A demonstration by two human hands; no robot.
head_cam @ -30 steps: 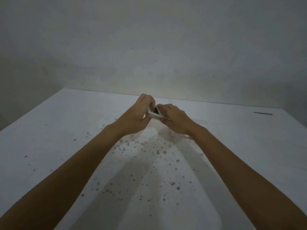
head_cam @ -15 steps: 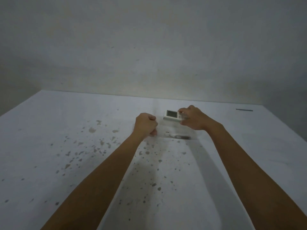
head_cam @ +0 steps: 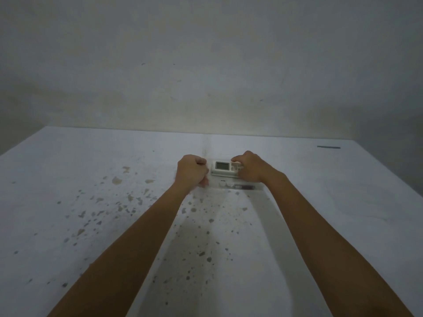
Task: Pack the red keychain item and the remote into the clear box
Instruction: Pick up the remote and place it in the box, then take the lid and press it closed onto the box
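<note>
Head view, change: since half a second ago I see the left hand (head_cam: pixel 191 171) has shifted up beside the remote (head_cam: pixel 225 168); the right hand (head_cam: pixel 249 167) stays on it.
Left grip: curled tight, at the clear box (head_cam: pixel 257 187) edge; whether it holds the edge I cannot tell.
Right grip: fingers closed over the remote's right end.
Remote: white plastic, rectangular, grey screen, over the box.
Keychain item (head_cam: pixel 243 186): dark, slim, in the box.
Worktop (head_cam: pixel 91 202): pale, speckled.

The table (head_cam: pixel 68 202) has a matt white surface, speckled with dull grey-brown flecks. The clear box (head_cam: pixel 258 189) is transparent, glossy plastic. The remote (head_cam: pixel 223 168) is smooth off-white plastic with a grey display window. The wall (head_cam: pixel 206 65) behind is matt and blotchy.
</note>
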